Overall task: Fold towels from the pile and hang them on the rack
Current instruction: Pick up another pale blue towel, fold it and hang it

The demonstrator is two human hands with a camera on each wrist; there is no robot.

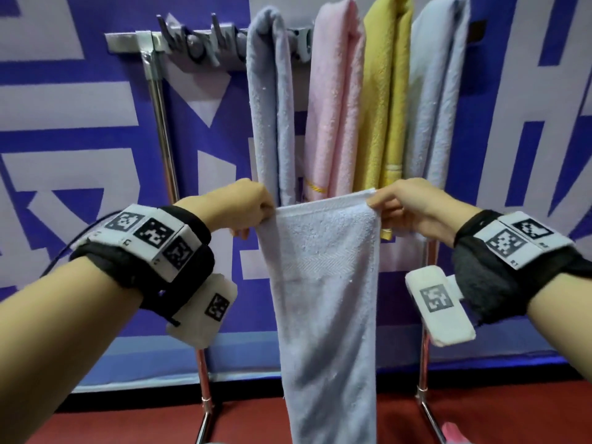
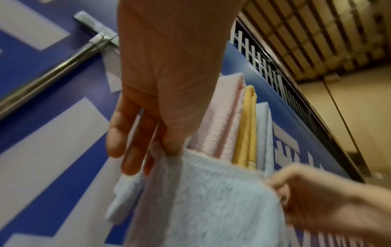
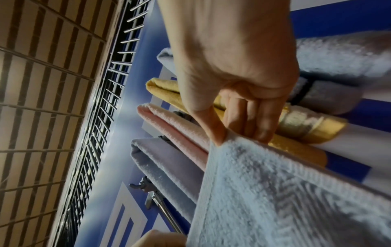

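A pale blue-white towel [image 1: 326, 283] hangs lengthwise in front of me, folded into a narrow strip. My left hand [image 1: 256, 208] pinches its top left corner and my right hand [image 1: 381, 203] pinches the top right corner, stretching the top edge level. In the left wrist view the thumb and fingers [image 2: 135, 150] pinch the towel [image 2: 201, 200]. In the right wrist view the thumb and fingers [image 3: 243, 120] pinch the towel's [image 3: 285, 192] edge. Behind stands the metal rack [image 1: 160, 43], carrying several hung towels: grey-blue [image 1: 272, 107], pink [image 1: 333, 107], yellow [image 1: 384, 100] and pale blue [image 1: 439, 100].
The rack's left part holds bare hooks [image 1: 198, 40] with no towel. Its chrome legs [image 1: 205, 373] reach the red floor [image 1: 499, 418]. A blue and white patterned wall [image 1: 80, 149] stands close behind. Something pink [image 1: 451, 434] lies low on the right.
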